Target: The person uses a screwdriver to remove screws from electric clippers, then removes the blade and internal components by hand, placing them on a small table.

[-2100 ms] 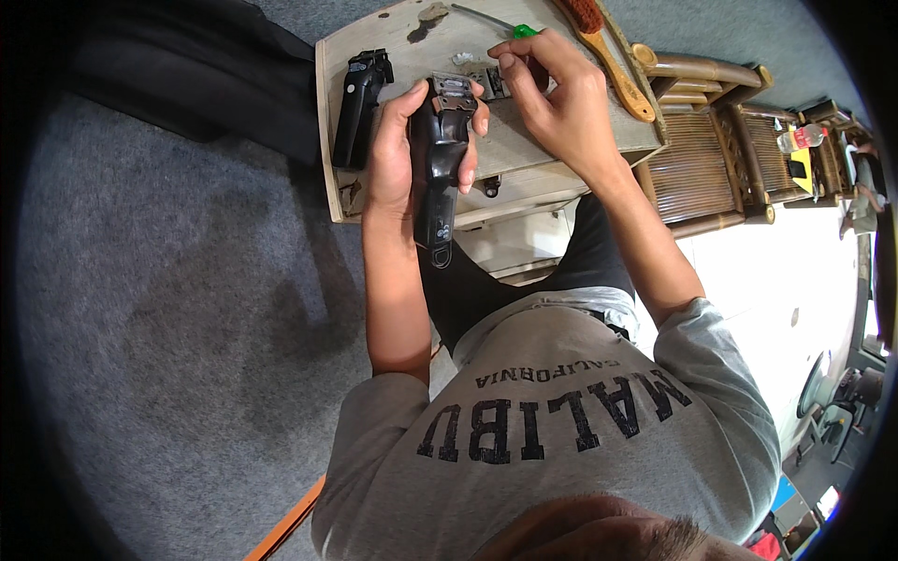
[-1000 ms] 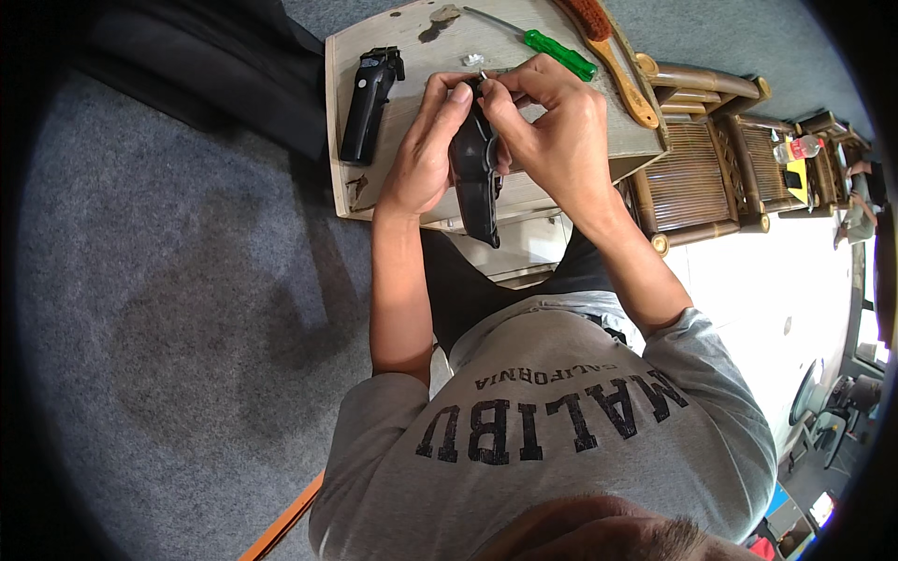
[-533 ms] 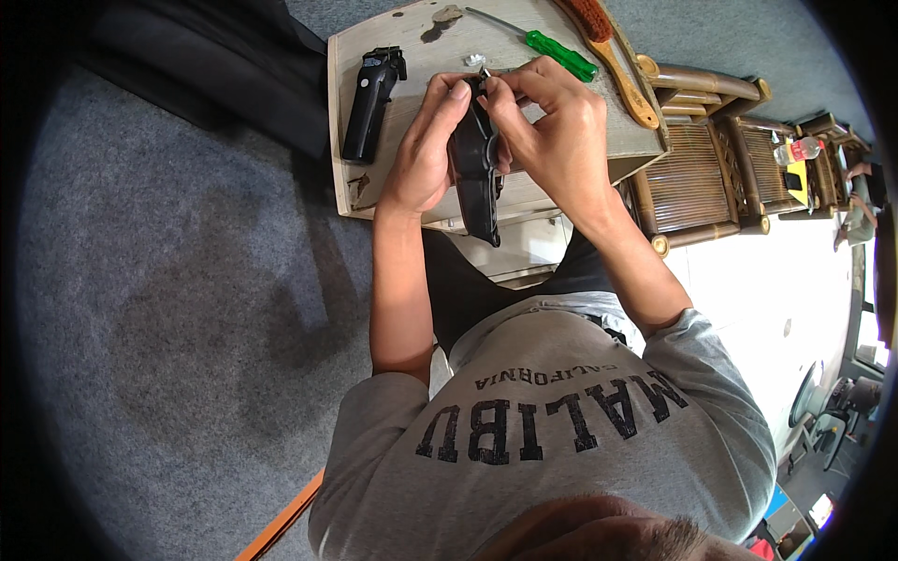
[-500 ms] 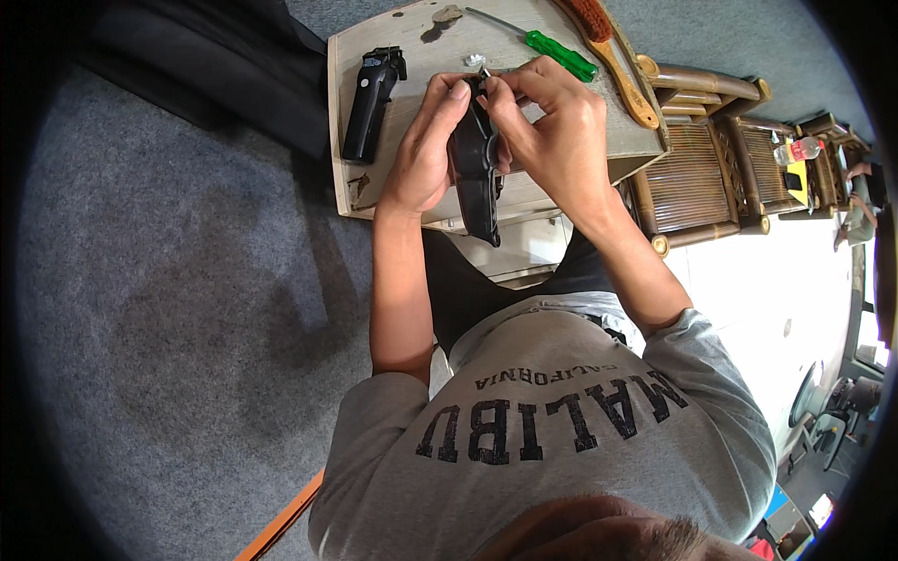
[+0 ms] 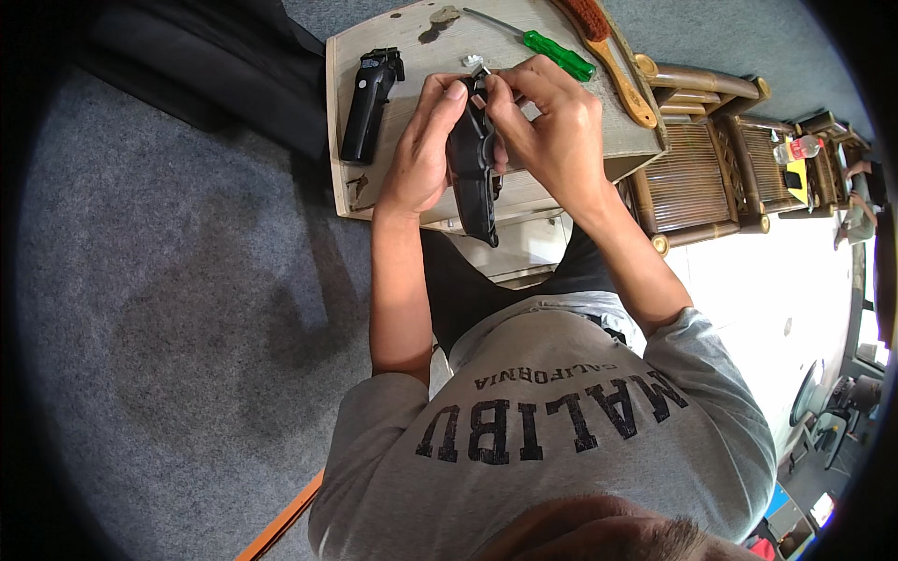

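Two clippers noted. One clipper [image 5: 474, 168] sits in the left hand [image 5: 421, 154], fingers wrapped about it, over the table's [image 5: 625, 133] six o'clock edge. Right hand [image 5: 558, 123] appears to pinch a small metal piece [image 5: 481, 72] at its twelve o'clock end. Judged partway: piece at the head; whether seated or fastened, cannot tell. Screwdriver [image 5: 558, 56] lies unheld at one o'clock, second clipper [image 5: 365, 110] untouched at ten.

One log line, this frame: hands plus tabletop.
left hand: gripping black hair clipper | right hand: at its head end | tabletop: second black clipper left; green-handled screwdriver, wooden-handled brush right
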Available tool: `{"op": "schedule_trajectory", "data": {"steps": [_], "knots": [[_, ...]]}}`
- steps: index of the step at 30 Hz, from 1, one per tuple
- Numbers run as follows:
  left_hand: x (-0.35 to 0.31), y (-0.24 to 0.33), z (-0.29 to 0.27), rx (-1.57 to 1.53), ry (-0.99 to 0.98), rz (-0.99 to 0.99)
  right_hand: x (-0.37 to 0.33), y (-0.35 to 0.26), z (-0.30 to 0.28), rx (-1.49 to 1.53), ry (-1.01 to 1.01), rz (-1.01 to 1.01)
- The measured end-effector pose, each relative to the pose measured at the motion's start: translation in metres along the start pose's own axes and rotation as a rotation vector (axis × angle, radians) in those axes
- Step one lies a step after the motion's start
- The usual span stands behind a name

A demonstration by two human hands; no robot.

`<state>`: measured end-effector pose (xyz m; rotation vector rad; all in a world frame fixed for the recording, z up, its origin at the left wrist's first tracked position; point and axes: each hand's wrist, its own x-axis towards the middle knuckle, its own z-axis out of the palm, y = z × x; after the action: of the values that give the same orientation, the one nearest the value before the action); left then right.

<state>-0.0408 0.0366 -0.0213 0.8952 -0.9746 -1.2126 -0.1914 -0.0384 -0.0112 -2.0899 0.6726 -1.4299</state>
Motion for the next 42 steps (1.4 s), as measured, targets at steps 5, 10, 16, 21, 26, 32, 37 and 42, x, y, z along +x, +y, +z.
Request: {"op": "schedule_trajectory", "data": {"steps": [5, 10, 16, 21, 26, 32, 37, 42], "knots": [[0.000, 0.000, 0.002, -0.003, 0.023, -0.004, 0.000, 0.000, 0.003, -0.008, 0.034, -0.001], [0.001, -0.002, 0.000, 0.001, 0.027, 0.000, 0.004, 0.002, 0.001, -0.034, 0.055, -0.019], [0.001, -0.003, 0.000, 0.052, 0.046, 0.018, 0.004, 0.005, 0.004, -0.067, 0.090, -0.066], [0.003, 0.000, 0.000, -0.037, 0.032, -0.024, 0.009, 0.010, 0.006, -0.052, 0.154, -0.023], [0.002, 0.000, -0.003, -0.131, 0.039, -0.038, 0.020, 0.027, -0.005, -0.092, 0.209, -0.084], [0.002, -0.001, -0.009, -0.190, 0.027, -0.071, 0.011, 0.040, -0.039, -0.164, 0.038, -0.019], [0.002, 0.000, -0.009, -0.212, 0.037, -0.093, 0.002, 0.049, -0.051, -0.270, -0.063, -0.144], [0.003, -0.001, -0.012, -0.221, 0.018, -0.092, -0.001, 0.052, -0.061, -0.364, -0.180, -0.358]]}}
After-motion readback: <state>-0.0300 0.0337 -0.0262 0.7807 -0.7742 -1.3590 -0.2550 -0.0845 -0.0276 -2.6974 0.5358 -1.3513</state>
